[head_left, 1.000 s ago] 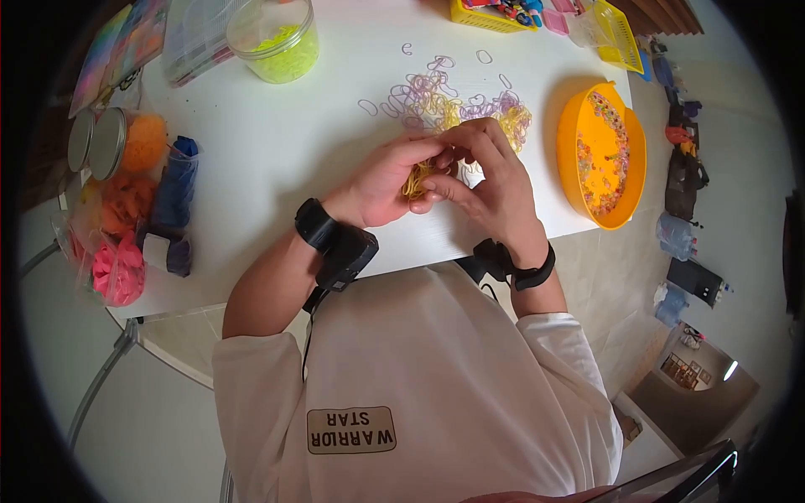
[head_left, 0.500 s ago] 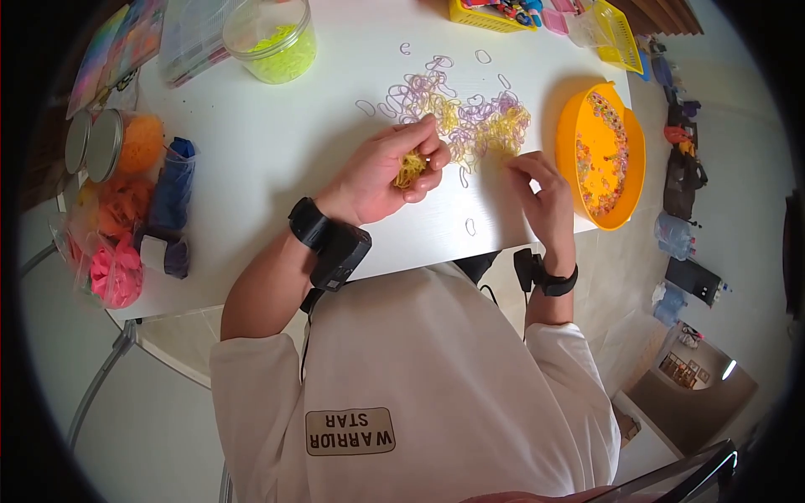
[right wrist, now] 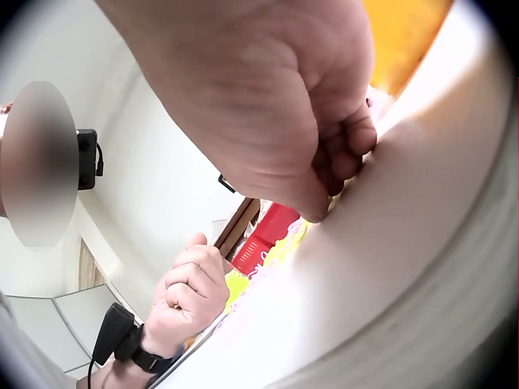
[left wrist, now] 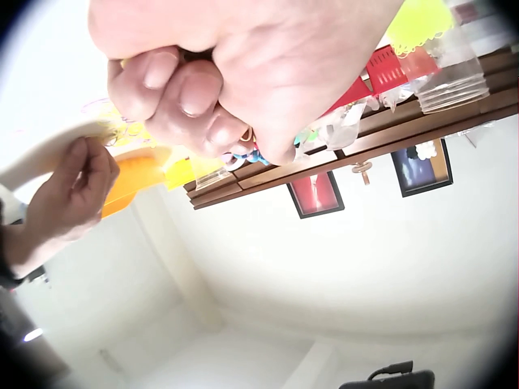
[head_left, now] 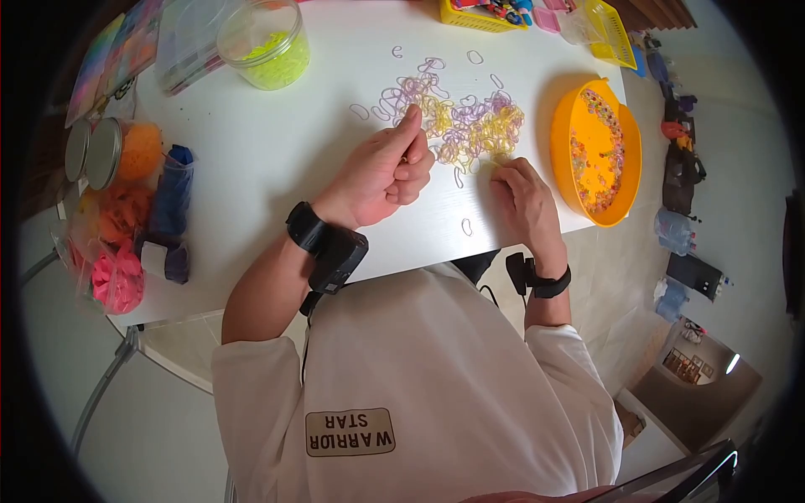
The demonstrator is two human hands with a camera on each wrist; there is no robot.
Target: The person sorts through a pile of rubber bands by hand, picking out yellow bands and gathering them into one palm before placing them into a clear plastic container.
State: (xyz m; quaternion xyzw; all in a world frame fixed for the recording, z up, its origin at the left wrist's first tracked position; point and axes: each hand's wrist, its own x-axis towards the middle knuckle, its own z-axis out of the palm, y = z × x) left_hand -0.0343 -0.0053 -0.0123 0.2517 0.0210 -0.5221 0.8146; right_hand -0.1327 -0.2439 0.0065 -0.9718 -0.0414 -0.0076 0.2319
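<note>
In the head view my left hand is curled into a fist, thumb up, around a clump of yellow bands that is now mostly hidden. The left wrist view shows a small band peeking out at the curled fingers. Loose purple and yellow bands lie in a spread pile beyond both hands. My right hand is low at the pile's near right edge, thumb and fingertips together at yellow bands. A bit of yellow shows by its fingertips in the right wrist view, against the white table.
An orange tray of small beads stands right of my right hand. A tub of lime-green pieces is at the back left. Jars and bags line the left side, and a yellow basket stands at the back.
My right hand has left my left hand, moved right and come down at the pile's edge. My left fist has closed further and turned, covering the yellow clump seen before.
</note>
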